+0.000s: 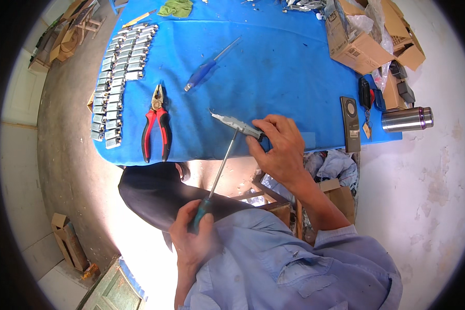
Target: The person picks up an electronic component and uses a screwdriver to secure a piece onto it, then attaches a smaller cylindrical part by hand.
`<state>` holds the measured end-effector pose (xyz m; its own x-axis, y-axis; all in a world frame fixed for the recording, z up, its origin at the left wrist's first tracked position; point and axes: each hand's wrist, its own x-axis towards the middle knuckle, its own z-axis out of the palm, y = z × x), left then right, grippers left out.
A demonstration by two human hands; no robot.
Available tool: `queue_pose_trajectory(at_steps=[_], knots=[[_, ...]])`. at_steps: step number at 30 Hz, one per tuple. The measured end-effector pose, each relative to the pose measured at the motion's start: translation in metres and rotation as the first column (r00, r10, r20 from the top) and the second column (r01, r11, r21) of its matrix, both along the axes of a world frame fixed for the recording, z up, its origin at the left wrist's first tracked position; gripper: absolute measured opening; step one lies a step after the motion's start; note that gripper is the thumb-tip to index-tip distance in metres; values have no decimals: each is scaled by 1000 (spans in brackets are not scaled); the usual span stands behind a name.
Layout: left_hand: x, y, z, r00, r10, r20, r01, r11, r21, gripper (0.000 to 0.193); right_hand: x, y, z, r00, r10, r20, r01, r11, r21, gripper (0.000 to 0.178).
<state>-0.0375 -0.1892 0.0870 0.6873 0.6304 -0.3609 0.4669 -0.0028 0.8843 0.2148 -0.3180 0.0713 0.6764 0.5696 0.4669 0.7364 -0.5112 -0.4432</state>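
Observation:
My left hand (194,230) is closed round the teal handle of a screwdriver (221,173). Its long shaft slants up and to the right, and the tip meets the underside of a grey tapered device (233,124). Between the thumb and fingers of my right hand (280,147) is the wide end of that device, just over the table's front edge. The device's narrow pale end points left, and its exact kind is not clear. To the left lie red-and-black pliers (157,124), jaws pointing away. A second screwdriver (204,74), with a clear blue handle, rests farther back.
Several small metal pieces (120,77) lie in rows at the left of the blue-covered table (279,67). An open cardboard box (359,44), a steel flask (407,119), keys (367,111) and a dark flat case (350,124) stand or lie at the right. A green cloth (175,8) is at the back.

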Motion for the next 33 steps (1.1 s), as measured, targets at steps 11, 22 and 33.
queue_pose_trajectory(at_steps=[11,22,33], knots=[[-1,1,-9,997,34,72,-21,984,-178,32,0,1,-5,1000,0,-4,0,1000,10,24],[7,1,6,996,78,41,-61,942,-330,38,1,1,-11,999,9,-36,-7,999,37,25],[11,6,21,998,39,-46,-50,959,-278,40,8,-1,-11,995,101,-9,-100,993,66,27]])
